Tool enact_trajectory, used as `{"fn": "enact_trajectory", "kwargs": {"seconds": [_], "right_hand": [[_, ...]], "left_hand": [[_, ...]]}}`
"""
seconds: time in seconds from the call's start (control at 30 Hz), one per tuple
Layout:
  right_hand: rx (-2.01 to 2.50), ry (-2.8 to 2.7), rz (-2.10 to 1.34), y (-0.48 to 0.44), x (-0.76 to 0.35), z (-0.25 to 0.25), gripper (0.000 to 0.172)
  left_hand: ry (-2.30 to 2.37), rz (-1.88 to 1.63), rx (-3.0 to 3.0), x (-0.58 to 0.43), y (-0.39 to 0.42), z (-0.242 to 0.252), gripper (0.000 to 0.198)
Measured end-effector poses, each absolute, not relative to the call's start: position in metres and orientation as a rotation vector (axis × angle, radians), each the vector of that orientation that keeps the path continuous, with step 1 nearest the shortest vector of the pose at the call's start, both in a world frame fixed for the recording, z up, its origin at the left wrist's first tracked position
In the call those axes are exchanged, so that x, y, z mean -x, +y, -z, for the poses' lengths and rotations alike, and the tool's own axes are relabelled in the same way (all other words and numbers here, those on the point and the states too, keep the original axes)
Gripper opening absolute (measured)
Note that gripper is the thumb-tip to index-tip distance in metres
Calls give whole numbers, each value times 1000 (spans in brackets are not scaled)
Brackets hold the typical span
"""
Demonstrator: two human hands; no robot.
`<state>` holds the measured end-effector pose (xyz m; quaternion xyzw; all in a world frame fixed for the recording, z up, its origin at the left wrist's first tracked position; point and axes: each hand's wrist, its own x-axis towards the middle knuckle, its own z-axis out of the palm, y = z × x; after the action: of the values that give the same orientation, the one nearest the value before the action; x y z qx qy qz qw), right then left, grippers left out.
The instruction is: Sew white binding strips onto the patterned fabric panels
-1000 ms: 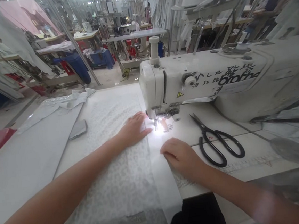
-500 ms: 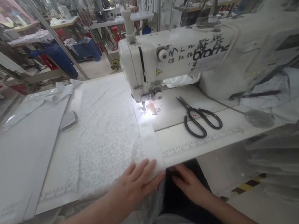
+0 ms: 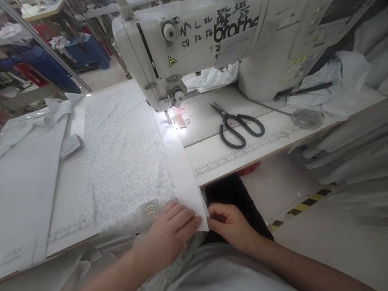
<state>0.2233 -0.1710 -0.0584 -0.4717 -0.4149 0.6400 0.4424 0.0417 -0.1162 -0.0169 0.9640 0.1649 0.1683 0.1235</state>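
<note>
A pale leopard-print fabric (image 3: 126, 151) lies on the table with a plain white strip (image 3: 184, 178) along its right edge, running up under the lit needle area of the sewing machine (image 3: 201, 36). My left hand (image 3: 174, 226) is closed over the fabric and strip at the table's front edge, its thumb hidden. Beside it, a small patch with a cartoon print (image 3: 149, 208) shows on the fabric. At the strip's lower right corner, my right hand (image 3: 233, 226) pinches the edge between thumb and fingers.
Black-handled scissors (image 3: 236, 130) rest right of the needle, above a printed ruler (image 3: 222, 161). A large pale sheet (image 3: 21, 188) covers the table's left side. Crumpled fabric (image 3: 338, 87) and a dark slim tool (image 3: 311, 89) lie at the right.
My left hand has gone from lying flat to closing on the fabric. My right hand has risen to the strip's edge. The cartoon patch has come into sight, and the view has tilted down.
</note>
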Motion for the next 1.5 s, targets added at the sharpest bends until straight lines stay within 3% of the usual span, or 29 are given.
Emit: {"fn": "enact_trajectory", "kwargs": {"seconds": [0.5, 1.17, 1.4, 1.5], "right_hand": [[1314, -1129, -1496, -188, -228, 42, 9], [1322, -953, -1633, -190, -231, 42, 13], [1023, -481, -1934, -192, -236, 48, 38], [1063, -606, -1932, -194, -240, 46, 44]], "left_hand": [[375, -625, -2713, -52, -116, 5, 18], [288, -621, -2751, -53, -118, 11, 19], [353, -650, -2802, -57, -124, 16, 12], [439, -676, -2794, -59, -129, 19, 10]]}}
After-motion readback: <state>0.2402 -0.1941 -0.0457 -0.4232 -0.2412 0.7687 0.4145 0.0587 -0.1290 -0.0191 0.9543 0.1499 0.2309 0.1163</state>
